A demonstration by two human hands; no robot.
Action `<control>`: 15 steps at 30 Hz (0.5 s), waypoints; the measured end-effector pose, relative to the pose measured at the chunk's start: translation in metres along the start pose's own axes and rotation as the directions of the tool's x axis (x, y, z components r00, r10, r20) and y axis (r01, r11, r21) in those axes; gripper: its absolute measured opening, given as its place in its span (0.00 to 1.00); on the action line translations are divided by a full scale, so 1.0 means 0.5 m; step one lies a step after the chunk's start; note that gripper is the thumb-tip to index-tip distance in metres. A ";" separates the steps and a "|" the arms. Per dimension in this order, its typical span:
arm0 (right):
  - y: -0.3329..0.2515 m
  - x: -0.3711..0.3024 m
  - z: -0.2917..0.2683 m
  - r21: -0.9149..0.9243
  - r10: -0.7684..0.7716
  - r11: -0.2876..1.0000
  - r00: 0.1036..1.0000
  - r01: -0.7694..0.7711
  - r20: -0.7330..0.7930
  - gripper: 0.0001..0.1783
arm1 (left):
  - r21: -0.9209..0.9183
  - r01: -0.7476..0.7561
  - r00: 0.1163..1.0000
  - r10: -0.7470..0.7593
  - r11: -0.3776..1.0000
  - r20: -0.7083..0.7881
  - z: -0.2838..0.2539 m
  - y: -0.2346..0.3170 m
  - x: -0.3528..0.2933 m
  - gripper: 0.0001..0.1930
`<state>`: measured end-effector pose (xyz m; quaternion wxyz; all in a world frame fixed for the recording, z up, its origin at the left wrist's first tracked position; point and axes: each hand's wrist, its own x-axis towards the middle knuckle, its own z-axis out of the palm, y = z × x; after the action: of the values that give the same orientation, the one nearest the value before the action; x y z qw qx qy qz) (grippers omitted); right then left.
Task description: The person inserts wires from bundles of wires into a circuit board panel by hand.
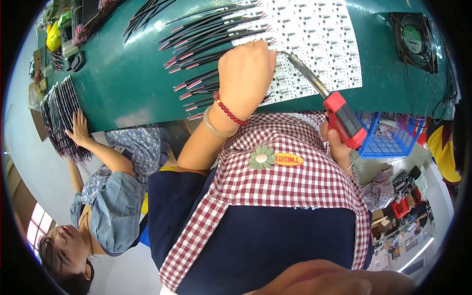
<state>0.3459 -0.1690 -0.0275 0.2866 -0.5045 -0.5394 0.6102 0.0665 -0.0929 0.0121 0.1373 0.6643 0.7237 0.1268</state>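
Observation:
Near the middle of the green table, my left hand (248,71) is closed over a black cable, its fingers curled down and mostly hidden. The cable's thin wire end lies by the hand, at the edge of the white sheet of small circuit boards (314,44). A red and black soldering iron (346,120) is held by my right hand (337,147), whose fingers wrap its handle from below. The iron's metal tip points up and left, close to my left fingertips. Other black cables (196,42) with red and white wire ends lie in rows left of the sheet, some reaching onto it.
A black fan (415,42) stands at the table's right. Below the edge there is a blue basket (388,135). At the left, another person (110,196) has a hand on a large bundle of cables (61,118). More cable bundles lie at the far left corner.

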 end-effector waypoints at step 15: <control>-0.007 0.011 0.009 -0.080 -0.068 0.995 0.997 0.065 -0.028 0.16 | 0.009 -0.004 1.000 0.004 1.000 0.028 0.001 -0.002 0.009 0.13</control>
<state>0.3394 -0.1646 -0.0262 0.2949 -0.5066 -0.5750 0.5708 0.0653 -0.0886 0.0111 0.1444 0.6681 0.7209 0.1145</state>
